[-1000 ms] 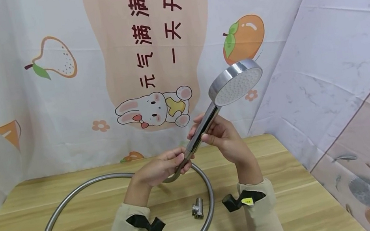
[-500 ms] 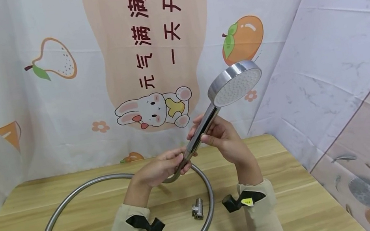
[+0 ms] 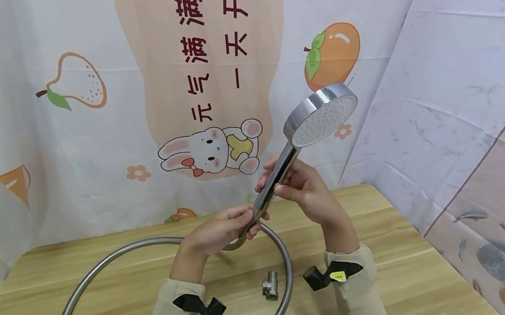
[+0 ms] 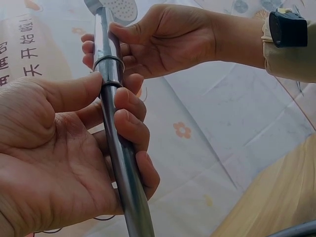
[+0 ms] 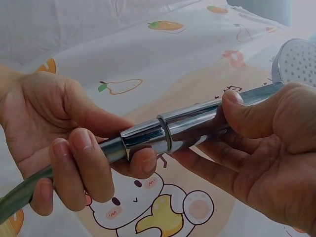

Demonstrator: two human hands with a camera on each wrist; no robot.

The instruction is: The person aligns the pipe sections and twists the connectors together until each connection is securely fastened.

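A chrome shower head (image 3: 322,114) with a white nozzle face is held up above the table, tilted to the upper right. My right hand (image 3: 308,187) grips its handle (image 3: 279,172) between thumb and fingers. My left hand (image 3: 221,230) curls round the end of the grey metal hose (image 4: 121,153), with the thumb by the chrome connector (image 5: 145,138). In the right wrist view the connector meets the bottom of the handle, with a thin dark seam between them. Whether the thread is fully tight cannot be told.
The hose's loop (image 3: 74,293) lies over the wooden table (image 3: 398,277) and runs off the near edge of view. Inside the loop lies a small chrome angle valve or tee fitting (image 3: 269,285). A printed curtain (image 3: 105,190) hangs behind the table.
Both hands stay in nearly the same place. The left fingers shift slightly at the connector; the shower head keeps its tilt.
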